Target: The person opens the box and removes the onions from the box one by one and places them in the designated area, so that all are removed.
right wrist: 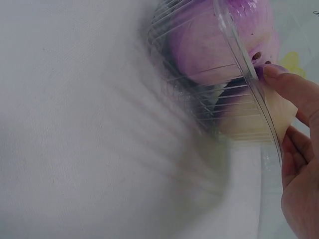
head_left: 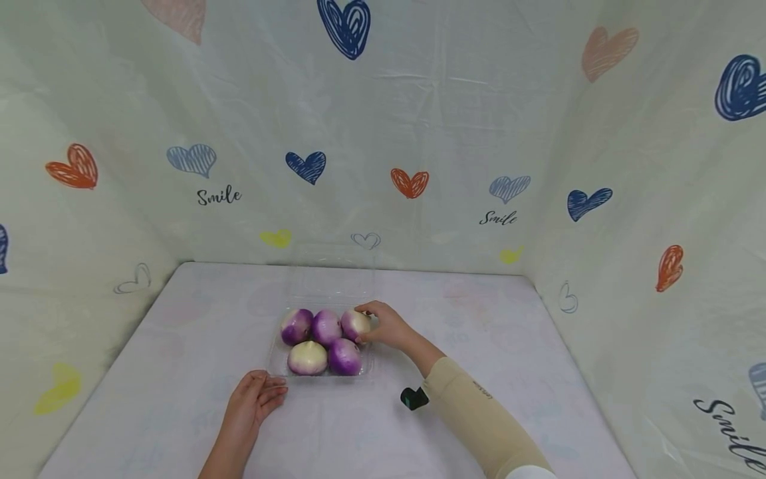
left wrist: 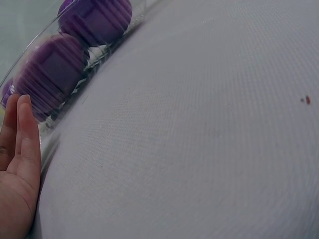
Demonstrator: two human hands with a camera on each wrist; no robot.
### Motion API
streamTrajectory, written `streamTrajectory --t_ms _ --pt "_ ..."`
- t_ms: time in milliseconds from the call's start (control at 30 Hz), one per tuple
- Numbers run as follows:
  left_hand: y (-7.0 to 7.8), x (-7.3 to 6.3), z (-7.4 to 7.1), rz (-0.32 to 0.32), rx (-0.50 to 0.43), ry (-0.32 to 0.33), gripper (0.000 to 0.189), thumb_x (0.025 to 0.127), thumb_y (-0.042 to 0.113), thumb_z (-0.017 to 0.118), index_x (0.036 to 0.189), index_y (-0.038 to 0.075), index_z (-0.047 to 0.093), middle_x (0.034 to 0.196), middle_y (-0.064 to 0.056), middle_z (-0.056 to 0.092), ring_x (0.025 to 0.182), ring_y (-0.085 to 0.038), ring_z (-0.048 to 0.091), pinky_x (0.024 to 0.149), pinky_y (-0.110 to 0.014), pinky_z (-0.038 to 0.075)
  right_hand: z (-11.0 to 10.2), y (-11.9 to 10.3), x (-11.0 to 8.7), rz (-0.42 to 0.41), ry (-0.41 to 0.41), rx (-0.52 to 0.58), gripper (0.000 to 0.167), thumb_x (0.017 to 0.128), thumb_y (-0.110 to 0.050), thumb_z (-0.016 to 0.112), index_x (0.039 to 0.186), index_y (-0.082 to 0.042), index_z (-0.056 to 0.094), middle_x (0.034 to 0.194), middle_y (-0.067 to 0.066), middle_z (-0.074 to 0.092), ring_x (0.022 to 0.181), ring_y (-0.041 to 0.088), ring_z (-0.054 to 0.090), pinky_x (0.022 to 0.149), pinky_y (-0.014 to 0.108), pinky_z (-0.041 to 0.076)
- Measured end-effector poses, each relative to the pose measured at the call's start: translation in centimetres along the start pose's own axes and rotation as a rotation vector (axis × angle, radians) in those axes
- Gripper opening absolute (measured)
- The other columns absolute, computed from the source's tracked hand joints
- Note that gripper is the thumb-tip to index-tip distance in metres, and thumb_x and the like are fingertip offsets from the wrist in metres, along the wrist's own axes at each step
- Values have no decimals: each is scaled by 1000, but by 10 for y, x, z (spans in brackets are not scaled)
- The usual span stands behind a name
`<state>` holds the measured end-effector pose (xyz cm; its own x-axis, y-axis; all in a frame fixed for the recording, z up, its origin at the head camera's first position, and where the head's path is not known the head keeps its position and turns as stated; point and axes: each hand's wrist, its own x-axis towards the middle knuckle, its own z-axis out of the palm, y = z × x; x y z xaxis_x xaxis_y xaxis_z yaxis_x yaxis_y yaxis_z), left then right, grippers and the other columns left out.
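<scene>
The right hand pinches 1 purple-and-white onion in the back right corner of a clear plastic clamshell holding 4 more onions. The left hand, fingers extended, is at its front left corner. The clamshell sits, lid raised, towards the back edge of the tabletop.

Dull, soft light leaves blurry shadows on the tabletop.

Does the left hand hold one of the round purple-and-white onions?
No, the left hand is outside the clear plastic container, at its near-left corner.
</scene>
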<state>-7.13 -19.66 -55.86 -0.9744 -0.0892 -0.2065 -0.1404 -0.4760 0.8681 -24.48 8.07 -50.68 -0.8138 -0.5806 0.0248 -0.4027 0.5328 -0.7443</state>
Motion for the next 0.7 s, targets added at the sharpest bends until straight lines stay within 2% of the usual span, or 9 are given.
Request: streamTrajectory --t_ms 400,700 --pt "1 1 1 -12 -17 5 18 106 27 45 94 16 54 90 0 70 85 -12 68 79 -26 58 0 0 -2 -22 35 39 59 75 -15 84 127 -3 60 124 9 59 114 25 52 100 42 43" --pt "0 1 1 -19 -16 17 18 106 26 44 94 16 54 90 0 70 85 -13 68 80 -26 57 -1 1 -5 -37 60 63 57 77 -15 81 129 -7 59 122 3 57 113 19 53 100 36 44"
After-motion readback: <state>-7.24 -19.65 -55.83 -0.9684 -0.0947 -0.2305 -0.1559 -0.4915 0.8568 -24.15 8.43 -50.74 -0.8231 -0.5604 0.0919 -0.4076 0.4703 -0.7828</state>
